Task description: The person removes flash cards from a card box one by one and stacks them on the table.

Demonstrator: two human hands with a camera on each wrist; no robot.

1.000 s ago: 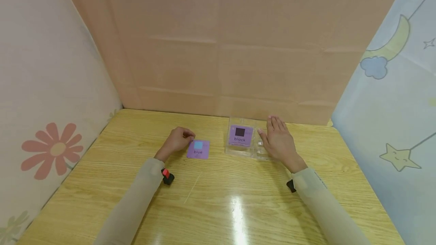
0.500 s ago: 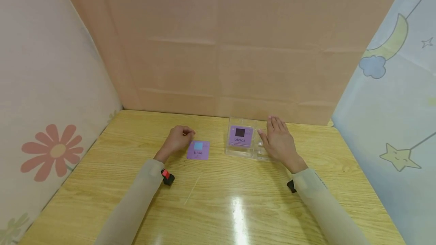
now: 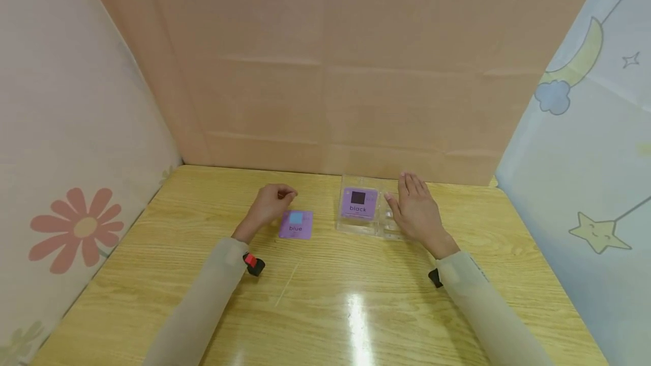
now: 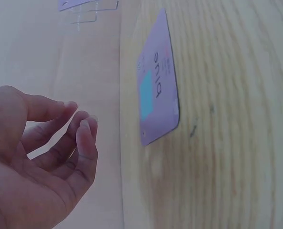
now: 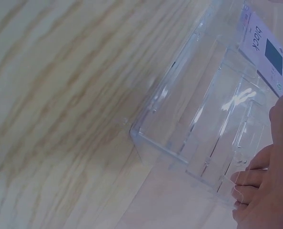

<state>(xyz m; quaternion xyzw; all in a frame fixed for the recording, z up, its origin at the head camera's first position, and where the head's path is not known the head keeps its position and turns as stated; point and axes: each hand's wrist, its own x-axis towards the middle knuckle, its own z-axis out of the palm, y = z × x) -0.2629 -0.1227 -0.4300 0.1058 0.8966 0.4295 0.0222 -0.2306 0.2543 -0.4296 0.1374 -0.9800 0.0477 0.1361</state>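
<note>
A purple card (image 3: 295, 225) marked "blue" lies flat on the wooden table. Just beyond its upper left corner hovers my left hand (image 3: 270, 205), fingers loosely bent with nothing between them; the left wrist view shows a small gap between thumb and fingertips. To the right, a clear plastic box (image 5: 170, 109) with compartments holds a purple card (image 3: 359, 203) marked "black" in its left part. My right hand (image 3: 419, 213) rests with straight fingers on the box's right side, covering part of it.
A brown paper sheet (image 3: 325, 72) rises behind the table (image 3: 315, 309). Patterned cloth walls stand at the left (image 3: 61, 100) and right (image 3: 585, 157).
My left hand has lifted off the corner of the "blue" card and shifted slightly right and away. The card stays in place, and my right hand has not moved.
</note>
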